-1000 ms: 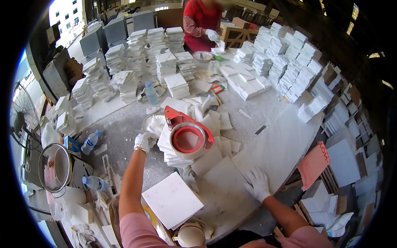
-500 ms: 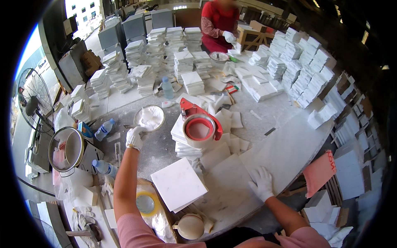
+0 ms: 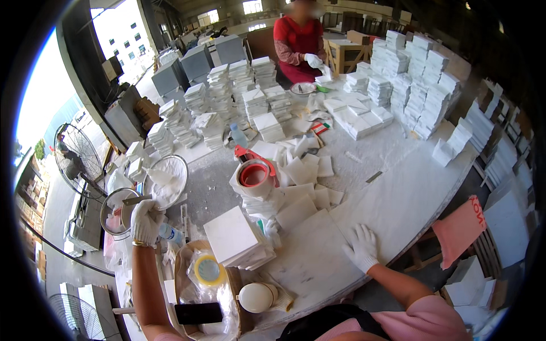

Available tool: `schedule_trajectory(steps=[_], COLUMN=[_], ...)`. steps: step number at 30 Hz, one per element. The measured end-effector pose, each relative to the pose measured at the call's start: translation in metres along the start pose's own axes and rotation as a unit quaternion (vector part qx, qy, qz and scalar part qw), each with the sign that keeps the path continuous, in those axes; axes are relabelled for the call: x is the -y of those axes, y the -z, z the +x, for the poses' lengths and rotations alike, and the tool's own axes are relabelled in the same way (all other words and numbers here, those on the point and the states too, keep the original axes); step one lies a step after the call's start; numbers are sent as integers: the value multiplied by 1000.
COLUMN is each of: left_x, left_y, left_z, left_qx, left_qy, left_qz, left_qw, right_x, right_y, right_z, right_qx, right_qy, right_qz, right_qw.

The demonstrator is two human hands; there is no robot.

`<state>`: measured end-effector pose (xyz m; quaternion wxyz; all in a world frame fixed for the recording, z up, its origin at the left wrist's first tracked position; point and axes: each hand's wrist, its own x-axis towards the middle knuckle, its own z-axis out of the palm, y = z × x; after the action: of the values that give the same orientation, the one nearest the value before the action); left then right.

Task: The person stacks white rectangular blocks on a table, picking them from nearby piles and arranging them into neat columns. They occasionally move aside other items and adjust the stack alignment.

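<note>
In a white glove, my left hand [image 3: 146, 223] is closed at the near rim of a round plate [image 3: 183, 173] that holds a white, paste-like lump [image 3: 165, 181]. A flat metal blade, like a putty knife [image 3: 140, 199], sticks out by its fingers; its handle is hidden. The plate looks tilted and raised beside a metal pot [image 3: 107, 211]. My right hand [image 3: 362, 249], gloved too, lies flat with fingers spread on a pale marble slab [image 3: 310, 258]. Between my hands stands a stack of square white tiles [image 3: 232, 234].
A red tape dispenser [image 3: 254, 173] rests on more tiles. Near me are a box with a tape roll [image 3: 209, 269] and phone [image 3: 198, 313], and a cream mug [image 3: 257, 297]. Tile stacks [image 3: 267, 126] line the far side, where a person in red [image 3: 298, 45] works. A fan [image 3: 77, 153] stands left.
My left hand has drawn the plate leftward and toward me, tilting it up from the table. The right hand stays flat on the slab. My view has shifted, showing the phone in the box.
</note>
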<state>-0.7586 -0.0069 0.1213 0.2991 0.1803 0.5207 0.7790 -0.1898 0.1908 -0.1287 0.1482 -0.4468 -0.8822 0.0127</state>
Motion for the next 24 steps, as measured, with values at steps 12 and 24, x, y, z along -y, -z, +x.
schedule_trajectory(steps=[12,24], left_x=[18,195], left_y=[-152,-295], left_z=[-300,-434], left_qx=[-62,-71], left_qy=[60,152], left_qz=[44,112], left_qw=[995,979], right_x=[-63,-94], right_y=[36,15], right_z=[-27,-42], right_qx=[8,-17], right_qy=[48,82], right_qz=[185,290], right_qw=[982,953])
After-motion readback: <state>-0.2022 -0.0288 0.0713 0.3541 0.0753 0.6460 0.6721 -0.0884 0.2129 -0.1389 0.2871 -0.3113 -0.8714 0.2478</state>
